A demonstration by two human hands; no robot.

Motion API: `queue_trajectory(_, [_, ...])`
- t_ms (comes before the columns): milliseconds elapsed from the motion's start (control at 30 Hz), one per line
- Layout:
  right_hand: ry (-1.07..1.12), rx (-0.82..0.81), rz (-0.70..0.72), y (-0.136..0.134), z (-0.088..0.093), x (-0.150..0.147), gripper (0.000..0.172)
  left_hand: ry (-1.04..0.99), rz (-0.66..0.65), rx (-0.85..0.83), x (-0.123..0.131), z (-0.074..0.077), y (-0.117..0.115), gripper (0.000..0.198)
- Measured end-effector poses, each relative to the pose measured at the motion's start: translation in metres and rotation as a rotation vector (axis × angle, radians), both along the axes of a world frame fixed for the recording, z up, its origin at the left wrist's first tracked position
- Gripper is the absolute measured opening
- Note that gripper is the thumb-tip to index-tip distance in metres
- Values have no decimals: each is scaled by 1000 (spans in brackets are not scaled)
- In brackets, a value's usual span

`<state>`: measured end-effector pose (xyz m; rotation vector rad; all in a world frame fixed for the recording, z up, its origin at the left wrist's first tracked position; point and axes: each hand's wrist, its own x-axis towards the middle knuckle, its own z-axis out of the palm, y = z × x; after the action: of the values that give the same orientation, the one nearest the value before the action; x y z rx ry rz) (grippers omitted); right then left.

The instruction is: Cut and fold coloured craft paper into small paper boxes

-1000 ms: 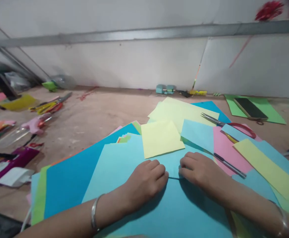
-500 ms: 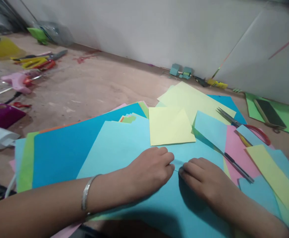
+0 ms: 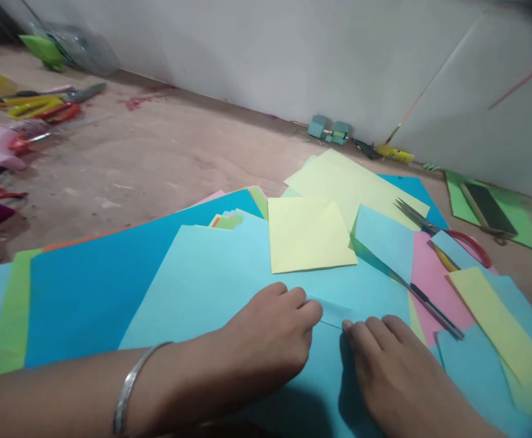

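Note:
A light blue sheet of paper (image 3: 324, 359) lies in front of me, with a thin edge or crease line running between my hands. My left hand (image 3: 284, 334), a silver bangle on its wrist, is closed in a fist with its thumb and finger at the left end of that line. At the right end, the curled fingers of my right hand (image 3: 379, 359) press together on the paper. Both fingertips are partly hidden. Just beyond the hands is a pale yellow paper square (image 3: 311, 234). A dark-gripped pen (image 3: 435, 310) rests to the right.
Scissors (image 3: 448, 234) lie among paper pieces on the right. Dark blue paper (image 3: 96, 280) spreads left. A phone-like dark object (image 3: 489, 208) sits on green paper near the wall. At the far left are a pink glue gun (image 3: 1, 148) and yellow-handled tools (image 3: 38, 106).
My hands have moved slightly apart along the line, the right one rightward and nearer me. The view has shifted, so objects at the left appear farther left.

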<state>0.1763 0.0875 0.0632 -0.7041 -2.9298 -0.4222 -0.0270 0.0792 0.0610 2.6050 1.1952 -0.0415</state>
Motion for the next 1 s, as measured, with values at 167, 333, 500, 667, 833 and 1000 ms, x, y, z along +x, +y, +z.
queue_trajectory(167, [-30,-27,-38,-4,8,7,23,33,22,-46,4,2,-3,17])
queue_trajectory(333, [137,22,-38,1,-2,-8,27,-1,26,45,5,-8,-9,15])
queue_trajectory(500, [111,-79,-16,7,-27,-22,46,-87,46,250,-1,-17,-11,12])
queue_trajectory(667, [29,31,-76,1,-26,-24,50,-169,89,429,-3,-17,-11,13])
queue_trajectory(833, [-53,182,-143,-7,-22,-9,42,-151,81,409,0,-16,-14,10])
queue_trajectory(1000, [-62,140,-277,-6,-2,5,20,-102,70,305,-3,-12,-11,14])
